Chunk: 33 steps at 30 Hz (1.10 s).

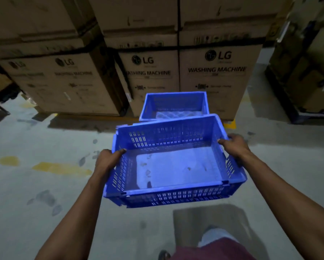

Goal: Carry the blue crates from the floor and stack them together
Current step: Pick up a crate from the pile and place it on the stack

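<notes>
Left hand [108, 160] grips the left short-end rim of the blue crate [174, 166], thumb hooked over the top edge, fingers hidden below the wall. Right hand [236, 145] holds the opposite rim the same way. Crate is held clear of the floor [45, 184], roughly level, empty inside, its far edge near a second crate [174, 106] that stands on the floor against the cardboard boxes [213, 76]. Judgement: moulded plastic with slotted walls, so stiff and probably light when empty; it shows no sag between the hands. Rims give a firm ledge; the slotted sides would pinch fingers. Best hold is the two short ends, as now, which keeps it balanced for lowering onto the second crate.
</notes>
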Available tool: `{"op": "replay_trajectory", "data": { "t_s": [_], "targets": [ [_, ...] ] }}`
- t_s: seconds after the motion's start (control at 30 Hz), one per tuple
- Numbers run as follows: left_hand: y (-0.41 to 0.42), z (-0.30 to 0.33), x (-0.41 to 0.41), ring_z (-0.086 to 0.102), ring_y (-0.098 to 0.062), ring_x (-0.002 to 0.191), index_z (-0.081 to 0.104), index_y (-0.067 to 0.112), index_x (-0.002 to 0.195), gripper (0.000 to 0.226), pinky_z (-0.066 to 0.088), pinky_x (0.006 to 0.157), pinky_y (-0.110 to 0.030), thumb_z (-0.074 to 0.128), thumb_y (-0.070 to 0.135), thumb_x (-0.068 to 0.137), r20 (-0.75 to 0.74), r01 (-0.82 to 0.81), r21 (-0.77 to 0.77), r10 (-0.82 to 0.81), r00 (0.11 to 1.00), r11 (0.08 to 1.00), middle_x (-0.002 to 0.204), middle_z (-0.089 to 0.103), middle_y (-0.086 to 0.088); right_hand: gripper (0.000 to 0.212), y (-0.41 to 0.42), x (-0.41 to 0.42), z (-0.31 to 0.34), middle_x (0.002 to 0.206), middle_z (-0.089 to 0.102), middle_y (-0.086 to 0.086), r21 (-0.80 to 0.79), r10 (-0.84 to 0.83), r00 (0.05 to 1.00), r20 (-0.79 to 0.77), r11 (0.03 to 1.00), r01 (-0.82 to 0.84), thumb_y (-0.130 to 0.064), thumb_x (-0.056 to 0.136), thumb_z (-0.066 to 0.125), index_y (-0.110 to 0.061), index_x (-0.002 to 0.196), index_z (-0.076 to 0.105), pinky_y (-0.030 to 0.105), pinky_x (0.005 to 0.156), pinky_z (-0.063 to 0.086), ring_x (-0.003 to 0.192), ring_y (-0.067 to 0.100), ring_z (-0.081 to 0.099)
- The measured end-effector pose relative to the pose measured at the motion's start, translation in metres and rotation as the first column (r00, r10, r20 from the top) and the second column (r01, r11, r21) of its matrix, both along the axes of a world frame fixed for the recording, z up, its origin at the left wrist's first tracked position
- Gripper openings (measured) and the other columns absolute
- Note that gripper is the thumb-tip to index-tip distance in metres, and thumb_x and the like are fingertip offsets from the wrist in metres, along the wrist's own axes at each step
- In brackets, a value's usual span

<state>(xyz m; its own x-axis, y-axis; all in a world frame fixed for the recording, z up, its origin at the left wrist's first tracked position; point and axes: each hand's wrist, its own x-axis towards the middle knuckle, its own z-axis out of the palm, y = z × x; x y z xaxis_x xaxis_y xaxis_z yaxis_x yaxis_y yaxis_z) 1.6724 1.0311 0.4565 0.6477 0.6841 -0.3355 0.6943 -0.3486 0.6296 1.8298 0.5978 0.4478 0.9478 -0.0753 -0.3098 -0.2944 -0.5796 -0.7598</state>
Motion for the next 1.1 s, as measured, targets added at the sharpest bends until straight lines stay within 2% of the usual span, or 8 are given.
{"op": "replay_trajectory", "data": {
  "t_s": [0.17,0.37,0.53,0.7,0.87,0.97,1.03,1.1],
  "targets": [
    [0.059,0.031,0.169,0.071,-0.030,0.072,0.072,0.002,0.082,0.059,0.055,0.065,-0.042,0.079,0.059,0.070,0.077,0.040,0.031,-0.043,0.996,0.999,0.080,0.073,-0.017,0.026,0.034,0.122,0.013,0.087,0.076,0.004,0.008,-0.075,0.995,0.064,0.997,0.075,-0.038,0.081,0.075,-0.017,0.096,0.072,0.041,0.079,0.059,0.079,0.026,0.073],
    [0.077,0.059,0.367,0.071,-0.030,0.067,0.071,0.001,0.087,0.054,0.059,0.064,-0.046,0.082,0.052,0.071,0.158,0.048,0.025,-0.051,0.986,0.999,0.075,0.071,-0.017,0.013,0.067,0.278,0.018,0.079,0.069,0.011,0.051,-0.110,0.988,0.112,0.993,0.105,-0.025,0.089,0.068,-0.013,0.093,0.069,0.030,0.058,0.042,0.057,0.015,0.058],
    [0.103,0.051,0.488,0.072,-0.035,0.070,0.070,0.001,0.076,0.055,0.058,0.067,-0.041,0.077,0.055,0.074,0.068,0.030,0.040,-0.033,0.997,0.999,0.066,0.068,-0.018,0.019,0.094,0.378,0.014,0.084,0.074,0.014,0.111,-0.126,0.988,0.091,0.987,0.116,-0.020,0.086,0.067,-0.010,0.101,0.071,0.039,0.066,0.056,0.068,0.028,0.069],
    [0.164,-0.008,0.604,0.075,-0.035,0.082,0.074,0.009,0.089,0.072,0.064,0.080,-0.050,0.071,0.068,0.047,0.061,0.079,-0.016,-0.078,0.995,0.997,0.088,0.076,-0.013,0.018,0.112,0.457,-0.015,0.081,0.072,0.013,0.108,-0.139,0.989,0.058,0.985,0.132,-0.025,0.085,0.067,-0.017,0.101,0.068,0.056,0.067,0.061,0.069,0.036,0.070],
    [0.144,-0.005,0.639,0.069,-0.032,0.084,0.078,0.015,0.099,0.038,0.055,0.079,-0.033,0.076,0.043,0.075,0.109,0.173,-0.057,-0.166,0.980,0.983,0.089,0.074,-0.011,0.024,0.136,0.467,-0.009,0.094,0.070,0.015,0.089,-0.206,0.978,0.025,0.975,0.203,-0.022,0.091,0.071,-0.016,0.113,0.065,0.036,0.063,0.051,0.075,0.031,0.066],
    [0.141,-0.010,0.648,0.066,-0.026,0.072,0.077,0.021,0.110,0.054,0.056,0.074,-0.034,0.070,0.048,0.064,0.172,0.219,-0.060,-0.206,0.963,0.974,0.086,0.075,-0.010,0.037,0.137,0.473,-0.020,0.095,0.071,0.012,0.110,-0.211,0.976,0.059,0.973,0.204,-0.019,0.090,0.072,-0.019,0.125,0.063,0.034,0.061,0.052,0.072,0.029,0.067],
    [0.139,-0.008,0.645,0.060,-0.020,0.064,0.072,0.017,0.118,0.043,0.052,0.063,-0.029,0.074,0.036,0.080,0.169,0.255,-0.022,-0.248,0.954,0.967,0.079,0.070,-0.007,0.051,0.132,0.478,-0.031,0.105,0.073,0.010,0.061,-0.199,0.976,0.087,0.979,0.194,-0.023,0.086,0.072,-0.024,0.135,0.059,0.042,0.071,0.058,0.083,0.032,0.071],
    [0.131,-0.012,0.630,0.068,-0.026,0.082,0.067,0.017,0.128,0.041,0.055,0.073,-0.029,0.071,0.032,0.090,0.134,0.361,0.069,-0.367,0.921,0.930,0.093,0.071,-0.014,0.066,0.134,0.475,-0.043,0.125,0.067,0.010,-0.146,-0.149,0.985,0.089,0.976,0.161,-0.038,0.082,0.071,-0.026,0.144,0.050,0.045,0.088,0.054,0.108,0.036,0.066]
  ]
}}
